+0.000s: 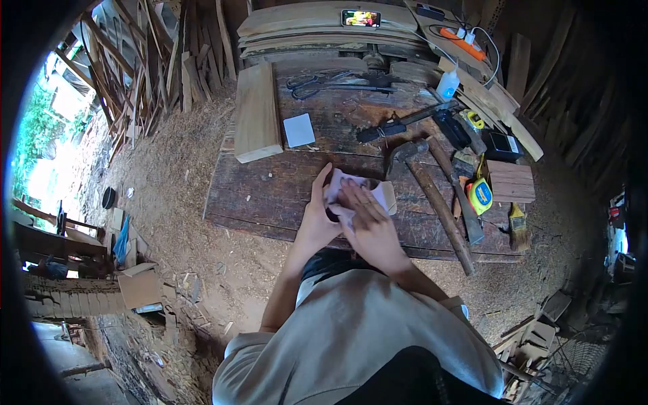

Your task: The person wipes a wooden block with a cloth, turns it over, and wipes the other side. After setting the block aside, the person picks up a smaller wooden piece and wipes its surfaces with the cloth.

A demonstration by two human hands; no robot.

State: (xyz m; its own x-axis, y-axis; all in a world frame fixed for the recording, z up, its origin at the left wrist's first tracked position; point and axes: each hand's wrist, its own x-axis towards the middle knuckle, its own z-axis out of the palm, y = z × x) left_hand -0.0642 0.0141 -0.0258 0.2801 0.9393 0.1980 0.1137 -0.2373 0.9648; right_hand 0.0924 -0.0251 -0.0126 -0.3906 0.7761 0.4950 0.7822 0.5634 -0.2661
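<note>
At the near edge of the workbench [297, 179], a pale lilac cloth [383, 194] is draped over a small piece of wood [391, 200], whose light edge shows on the right. My left hand [320, 214] curls round the left side of the piece, with the thumb up along it. From above, my right hand [368, 217] presses the cloth onto the piece with its fingers bent over it. The cloth and my hands hide most of the piece, so its full shape cannot be made out.
A hammer [432, 192], a chisel [466, 209], a tape measure [480, 196] and a brush [518, 229] lie on the right. A thick wooden block [256, 111] stands left, beside a white square [299, 129]. Scissors [304, 86], a bottle [447, 84] and a phone [361, 18] are farther back.
</note>
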